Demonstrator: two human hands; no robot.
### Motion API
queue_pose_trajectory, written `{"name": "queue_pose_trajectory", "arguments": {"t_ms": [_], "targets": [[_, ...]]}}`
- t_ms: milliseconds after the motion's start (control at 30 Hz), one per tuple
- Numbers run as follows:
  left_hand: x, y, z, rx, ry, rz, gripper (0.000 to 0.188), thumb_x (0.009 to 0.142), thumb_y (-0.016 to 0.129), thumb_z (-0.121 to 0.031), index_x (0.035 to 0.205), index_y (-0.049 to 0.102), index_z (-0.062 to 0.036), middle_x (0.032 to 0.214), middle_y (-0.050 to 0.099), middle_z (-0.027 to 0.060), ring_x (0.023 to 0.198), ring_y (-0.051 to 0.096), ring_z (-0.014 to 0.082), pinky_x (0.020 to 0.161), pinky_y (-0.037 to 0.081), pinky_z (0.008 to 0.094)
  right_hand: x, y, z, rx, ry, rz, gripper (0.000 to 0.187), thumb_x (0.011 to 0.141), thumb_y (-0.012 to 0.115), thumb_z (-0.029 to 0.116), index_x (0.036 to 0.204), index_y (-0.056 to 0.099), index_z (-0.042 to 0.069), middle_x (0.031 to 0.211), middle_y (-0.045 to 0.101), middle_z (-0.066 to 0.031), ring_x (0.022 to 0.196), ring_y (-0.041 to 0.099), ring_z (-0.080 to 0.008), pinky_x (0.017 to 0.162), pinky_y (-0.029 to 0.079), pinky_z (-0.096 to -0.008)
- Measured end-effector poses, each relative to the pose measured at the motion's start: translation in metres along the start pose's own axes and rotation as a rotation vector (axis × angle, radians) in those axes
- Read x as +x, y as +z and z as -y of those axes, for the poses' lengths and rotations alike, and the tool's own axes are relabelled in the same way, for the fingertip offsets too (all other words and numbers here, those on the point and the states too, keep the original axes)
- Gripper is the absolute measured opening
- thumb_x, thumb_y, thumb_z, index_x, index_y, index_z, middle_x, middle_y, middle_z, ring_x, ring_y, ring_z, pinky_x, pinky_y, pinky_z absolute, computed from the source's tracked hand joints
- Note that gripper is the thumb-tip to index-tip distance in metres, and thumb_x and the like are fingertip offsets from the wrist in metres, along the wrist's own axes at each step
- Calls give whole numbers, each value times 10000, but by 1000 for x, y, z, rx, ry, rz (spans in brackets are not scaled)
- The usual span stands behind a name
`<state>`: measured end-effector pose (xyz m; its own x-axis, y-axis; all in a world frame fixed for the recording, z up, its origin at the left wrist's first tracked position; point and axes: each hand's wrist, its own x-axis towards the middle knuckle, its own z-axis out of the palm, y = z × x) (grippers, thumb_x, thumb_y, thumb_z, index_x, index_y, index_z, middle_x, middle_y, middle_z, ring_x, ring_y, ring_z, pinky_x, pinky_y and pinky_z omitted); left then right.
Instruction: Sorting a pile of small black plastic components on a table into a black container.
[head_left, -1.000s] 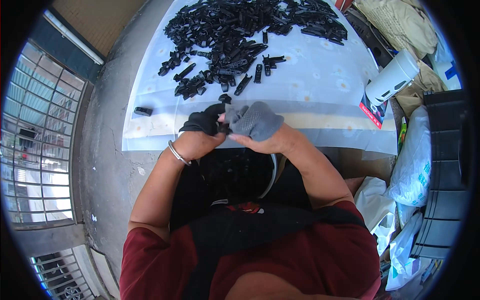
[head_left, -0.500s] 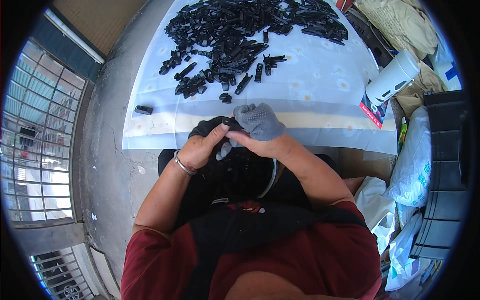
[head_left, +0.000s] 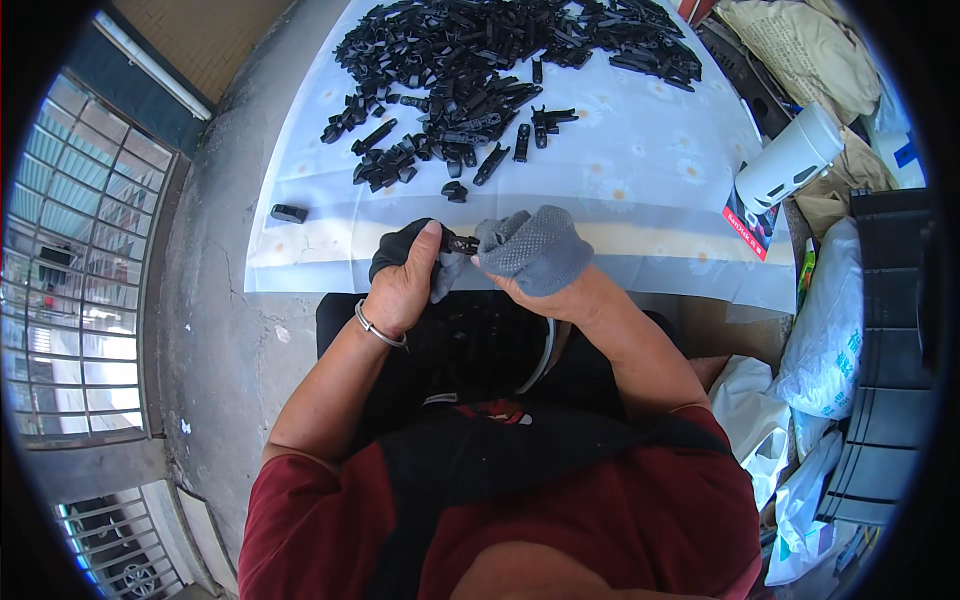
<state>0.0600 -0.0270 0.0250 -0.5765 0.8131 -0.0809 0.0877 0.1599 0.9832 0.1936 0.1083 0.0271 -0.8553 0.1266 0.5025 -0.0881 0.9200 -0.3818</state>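
Just beyond my lap, a small black plastic part (head_left: 460, 245) bridges my two hands over the table's near edge. My left hand (head_left: 405, 270), in a black glove that leaves the thumb bare, pinches its left end. The right end is gripped by my right hand (head_left: 535, 255), which wears a grey dotted glove, and those fingers partly hide the part. Beneath the hands sits a dark container with a pale rim (head_left: 545, 360); its contents are too dark to make out. A short black piece (head_left: 454, 191) lies on the table beyond my hands.
A large heap of black plastic parts (head_left: 450, 50) covers the far side of the table with a white flowered cloth (head_left: 650, 200). One loose piece (head_left: 289, 213) lies at left. At right are a white cylindrical container (head_left: 790, 155), plastic bags (head_left: 825, 320) and a black crate (head_left: 885, 400).
My hands have drawn slightly apart, with the right hand shifting right, so the black part now shows between them. Both hands stay closed on it.
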Motion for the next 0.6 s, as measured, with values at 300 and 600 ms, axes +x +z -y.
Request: {"name": "queue_pose_trajectory", "arguments": {"t_ms": [300,600], "targets": [[-3,12,5,521,474,-120,289,906,391,-159,692,509,-5,603,524,190,557,499,374,517,390,397,-1,23,11,-172,-158,-65,150,706,572,156,849,590,115,801,584,-48,741,564,-240,636,440,-369],[2,-16,-18,1033,405,69,355,820,545,-383,797,594,-33,713,600,164,636,578,338,601,464,402,31,3,-34,-86,82,28,145,751,555,172,854,629,101,925,600,-83,812,570,-291,691,459,-375]]}}
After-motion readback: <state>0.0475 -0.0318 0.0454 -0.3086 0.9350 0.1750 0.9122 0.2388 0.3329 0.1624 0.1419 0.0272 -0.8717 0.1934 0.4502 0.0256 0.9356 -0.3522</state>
